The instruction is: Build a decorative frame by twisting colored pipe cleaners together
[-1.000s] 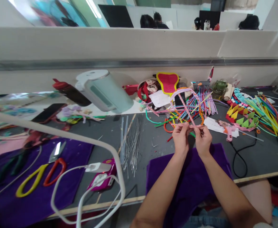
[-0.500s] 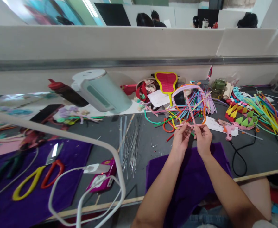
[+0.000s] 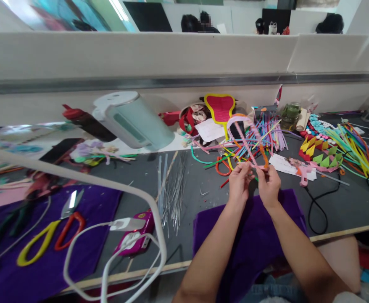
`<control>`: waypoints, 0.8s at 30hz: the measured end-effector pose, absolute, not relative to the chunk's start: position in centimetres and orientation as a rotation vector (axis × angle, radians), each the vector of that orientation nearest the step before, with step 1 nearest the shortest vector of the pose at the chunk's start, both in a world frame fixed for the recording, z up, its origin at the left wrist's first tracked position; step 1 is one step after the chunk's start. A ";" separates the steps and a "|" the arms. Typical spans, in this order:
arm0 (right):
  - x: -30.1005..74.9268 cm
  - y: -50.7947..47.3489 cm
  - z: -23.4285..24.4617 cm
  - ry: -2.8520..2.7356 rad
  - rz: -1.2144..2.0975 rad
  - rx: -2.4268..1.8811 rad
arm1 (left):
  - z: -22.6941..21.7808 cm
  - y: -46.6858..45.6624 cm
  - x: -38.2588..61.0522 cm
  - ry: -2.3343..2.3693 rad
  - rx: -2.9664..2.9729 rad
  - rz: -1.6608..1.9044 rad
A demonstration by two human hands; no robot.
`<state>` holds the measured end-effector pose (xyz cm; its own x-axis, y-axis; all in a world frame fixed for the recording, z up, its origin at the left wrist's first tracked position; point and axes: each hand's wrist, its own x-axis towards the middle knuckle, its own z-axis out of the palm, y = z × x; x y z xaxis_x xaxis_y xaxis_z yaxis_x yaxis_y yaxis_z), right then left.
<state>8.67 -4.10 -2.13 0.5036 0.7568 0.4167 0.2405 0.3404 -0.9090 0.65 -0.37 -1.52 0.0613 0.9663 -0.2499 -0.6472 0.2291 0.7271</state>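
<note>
Both my hands meet over the purple cloth point(image 3: 216, 223), pinching the lower end of a looped pipe-cleaner frame point(image 3: 241, 120). Its loop is pale pink and orange, with a pink strand running across it, and it stands up away from me. My left hand point(image 3: 240, 181) closes its thumb and fingers on the pink strands at the bottom. Close beside it, my right hand point(image 3: 269, 184) grips the bottom right corner, by the orange side. Exactly where the strands join is hidden by the fingertips. Loose coloured pipe cleaners point(image 3: 274, 132) lie behind the frame.
A pink glue gun point(image 3: 303, 173) lies on the right, its black cord trailing. Left are scissors point(image 3: 46, 240), a pink power bank point(image 3: 137, 235) with white cables, and thin wires point(image 3: 176, 189). An electric kettle point(image 3: 140, 122) stands behind. A white tube point(image 3: 86, 174) crosses the left foreground.
The frame has tilted and turned in my fingers, so its loop looks narrower and its orange side has shifted left. Both hands stay nearly in place, still pinching it.
</note>
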 end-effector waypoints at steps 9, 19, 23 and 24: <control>9.0 -4.5 -2.4 -1.546 0.094 -1.204 | -1.4 0.8 -0.2 0.914 0.846 1.383; 8.5 -3.7 -2.0 -0.751 0.867 -1.047 | -0.9 0.7 -0.7 0.796 0.596 1.206; 8.8 -2.9 -2.1 -0.475 1.178 -0.869 | -1.2 0.6 -0.4 0.600 0.483 1.084; 8.8 -2.9 -2.1 -0.467 1.193 -0.857 | -1.2 0.6 -0.3 0.566 0.473 1.065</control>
<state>8.83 -2.87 -2.06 0.3295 0.9371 -0.1148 -0.6100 0.1185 -0.7835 -0.34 0.56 -1.24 0.3687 0.9074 -0.2017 -0.6755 0.4106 0.6124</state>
